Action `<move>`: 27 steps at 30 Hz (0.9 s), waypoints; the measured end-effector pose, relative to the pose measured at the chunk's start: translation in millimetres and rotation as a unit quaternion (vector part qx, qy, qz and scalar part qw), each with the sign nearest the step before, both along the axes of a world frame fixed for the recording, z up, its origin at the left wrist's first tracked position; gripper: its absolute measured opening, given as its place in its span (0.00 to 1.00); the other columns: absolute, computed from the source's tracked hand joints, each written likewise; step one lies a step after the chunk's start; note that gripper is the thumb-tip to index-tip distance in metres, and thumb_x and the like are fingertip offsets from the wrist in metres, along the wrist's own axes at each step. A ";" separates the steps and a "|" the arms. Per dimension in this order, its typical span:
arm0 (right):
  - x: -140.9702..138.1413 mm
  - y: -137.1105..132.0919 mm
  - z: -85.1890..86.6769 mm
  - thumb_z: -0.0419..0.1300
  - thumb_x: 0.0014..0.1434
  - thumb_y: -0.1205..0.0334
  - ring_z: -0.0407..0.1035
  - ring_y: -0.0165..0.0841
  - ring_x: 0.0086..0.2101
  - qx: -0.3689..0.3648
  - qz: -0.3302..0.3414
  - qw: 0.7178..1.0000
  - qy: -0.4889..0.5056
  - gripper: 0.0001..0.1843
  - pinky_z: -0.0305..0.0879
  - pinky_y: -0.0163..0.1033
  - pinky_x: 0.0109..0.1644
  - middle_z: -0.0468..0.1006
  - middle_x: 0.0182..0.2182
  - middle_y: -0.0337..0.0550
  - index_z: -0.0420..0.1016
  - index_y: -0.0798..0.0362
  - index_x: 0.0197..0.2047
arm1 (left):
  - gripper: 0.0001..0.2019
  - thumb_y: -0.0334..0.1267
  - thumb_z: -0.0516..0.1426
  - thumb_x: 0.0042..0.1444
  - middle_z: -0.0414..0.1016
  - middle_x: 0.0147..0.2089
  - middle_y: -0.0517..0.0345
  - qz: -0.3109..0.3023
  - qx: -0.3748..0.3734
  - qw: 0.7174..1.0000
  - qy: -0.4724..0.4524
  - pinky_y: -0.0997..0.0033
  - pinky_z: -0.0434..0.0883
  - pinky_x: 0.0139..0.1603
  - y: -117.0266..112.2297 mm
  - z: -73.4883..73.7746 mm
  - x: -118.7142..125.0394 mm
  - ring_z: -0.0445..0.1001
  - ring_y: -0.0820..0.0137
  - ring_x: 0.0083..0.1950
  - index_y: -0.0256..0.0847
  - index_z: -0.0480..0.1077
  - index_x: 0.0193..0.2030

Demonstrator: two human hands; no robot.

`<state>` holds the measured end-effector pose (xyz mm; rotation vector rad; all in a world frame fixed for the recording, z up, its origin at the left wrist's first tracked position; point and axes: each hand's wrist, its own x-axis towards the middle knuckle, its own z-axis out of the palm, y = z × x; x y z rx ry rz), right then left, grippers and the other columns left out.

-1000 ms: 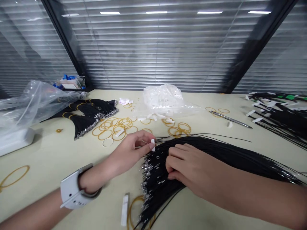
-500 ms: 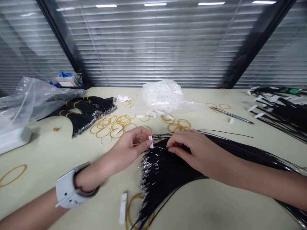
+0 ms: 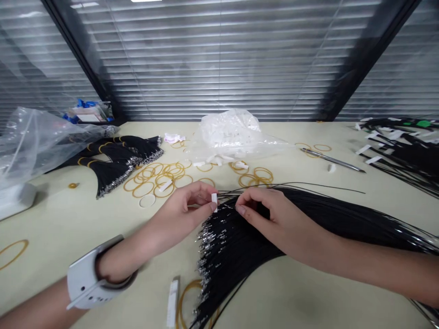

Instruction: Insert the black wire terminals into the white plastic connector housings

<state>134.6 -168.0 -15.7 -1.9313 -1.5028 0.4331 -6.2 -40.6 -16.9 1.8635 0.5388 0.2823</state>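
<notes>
Beyond the wire bundle (image 3: 247, 237), to its left, smaller black bundles (image 3: 109, 178) lie banded; those look done to me. To its right, a pile of dark wires (image 3: 418, 157) carries white tags. The wire bundle itself lies loose, silver ends fanned, with no band round it that I can see, so I judge it unfinished. At its upper left corner my left hand (image 3: 187, 208) has its grip closed on a white strip (image 3: 214, 198) — held at the fingertips, top end clear above my thumb. My right hand (image 3: 276, 212) pinches over the wire bundle — whether on a wire, I cannot tell.
</notes>
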 end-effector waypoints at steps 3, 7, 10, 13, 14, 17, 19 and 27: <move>0.0 -0.3 1.7 0.51 0.56 0.64 0.59 0.25 0.25 0.009 -0.001 1.000 -0.006 0.06 0.51 0.32 0.27 0.68 0.24 0.34 0.66 0.53 0.29 | 0.10 0.41 0.53 0.52 0.70 0.35 0.59 -0.005 0.005 1.000 -0.001 0.78 0.63 0.37 -0.5 0.5 0.5 0.67 0.75 0.36 0.39 0.63 0.39; -1.5 -3.4 3.4 0.52 0.55 0.66 0.61 0.24 0.29 0.063 -0.012 0.998 -0.015 0.04 0.53 0.32 0.29 0.69 0.27 0.33 0.66 0.52 0.30 | 0.10 0.42 0.53 0.52 0.70 0.33 0.59 -0.006 0.021 1.000 -0.004 0.79 0.62 0.35 -1.1 2.7 -0.1 0.67 0.76 0.35 0.39 0.64 0.38; -3.4 -5.8 1.9 0.51 0.56 0.67 0.60 0.23 0.27 0.101 0.001 0.995 0.003 0.03 0.54 0.30 0.27 0.67 0.25 0.33 0.65 0.53 0.31 | 0.10 0.42 0.53 0.52 0.68 0.30 0.60 0.000 0.025 1.000 -0.001 0.80 0.61 0.31 -1.6 4.2 -0.8 0.65 0.77 0.32 0.39 0.65 0.38; -5.2 -7.0 -1.9 0.51 0.56 0.67 0.59 0.22 0.25 0.098 0.024 0.994 0.036 0.03 0.55 0.29 0.26 0.66 0.24 0.33 0.64 0.54 0.31 | 0.10 0.41 0.55 0.51 0.68 0.29 0.61 0.011 -0.005 1.000 -0.010 0.81 0.60 0.29 -2.7 4.8 -1.0 0.65 0.78 0.30 0.39 0.65 0.38; -5.7 -7.3 -3.3 0.51 0.56 0.68 0.58 0.22 0.24 0.091 0.027 0.995 0.042 0.03 0.55 0.29 0.26 0.66 0.23 0.34 0.63 0.54 0.31 | 0.10 0.41 0.56 0.50 0.68 0.29 0.61 0.013 -0.015 1.000 -0.016 0.82 0.61 0.29 -3.1 4.9 -1.0 0.65 0.79 0.30 0.38 0.65 0.37; -6.7 -8.5 -6.9 0.50 0.56 0.69 0.58 0.23 0.24 0.081 0.034 0.995 0.043 0.03 0.55 0.29 0.25 0.66 0.23 0.34 0.63 0.54 0.31 | 0.10 0.41 0.58 0.48 0.68 0.29 0.61 0.012 -0.037 0.999 -0.029 0.81 0.62 0.31 -3.9 5.1 -1.2 0.66 0.78 0.31 0.38 0.65 0.35; -7.0 -9.6 -8.6 0.50 0.55 0.70 0.59 0.23 0.25 0.082 0.036 0.995 0.037 0.04 0.56 0.29 0.27 0.66 0.25 0.34 0.63 0.54 0.30 | 0.10 0.40 0.59 0.47 0.68 0.28 0.62 0.008 -0.051 0.998 -0.035 0.82 0.63 0.30 -3.9 5.3 -1.4 0.66 0.79 0.30 0.39 0.65 0.33; -6.5 -10.9 -12.1 0.51 0.54 0.72 0.59 0.21 0.25 0.096 0.046 0.994 0.036 0.05 0.56 0.28 0.26 0.67 0.26 0.33 0.63 0.53 0.31 | 0.08 0.36 0.60 0.47 0.68 0.27 0.66 0.012 -0.078 0.996 -0.041 0.88 0.65 0.31 -4.7 5.8 -1.8 0.66 0.84 0.30 0.40 0.65 0.33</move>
